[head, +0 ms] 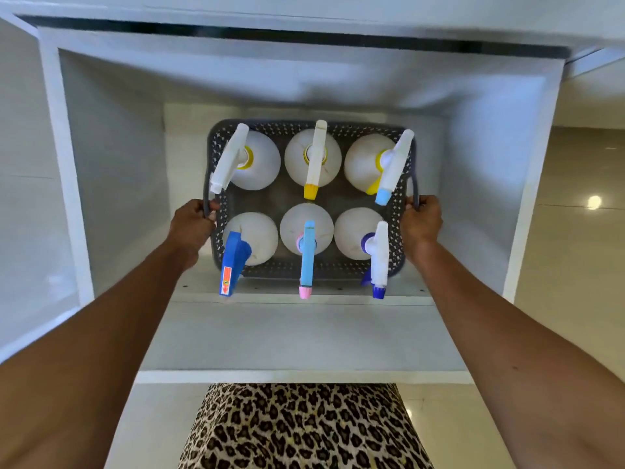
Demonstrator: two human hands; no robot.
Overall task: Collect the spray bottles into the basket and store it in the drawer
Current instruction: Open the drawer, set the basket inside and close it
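Note:
A dark grey perforated basket (291, 268) sits low inside a deep white open drawer (304, 336). Several white spray bottles stand upright in it in two rows. The far row has a white trigger head (227, 160), a yellow-tipped one (316, 160) and a light-blue-tipped one (394, 167). The near row has a blue head with an orange label (233, 262), a light blue head with a pink tip (307, 258) and a white head with a dark blue tip (378, 258). My left hand (192, 228) grips the basket's left handle. My right hand (421, 225) grips its right handle.
White drawer walls rise on both sides and at the front edge (304, 376). A white cabinet top (304, 18) overhangs the back. Glossy tiled floor (581, 204) lies to the right. Leopard-print clothing (304, 428) is just below the drawer front.

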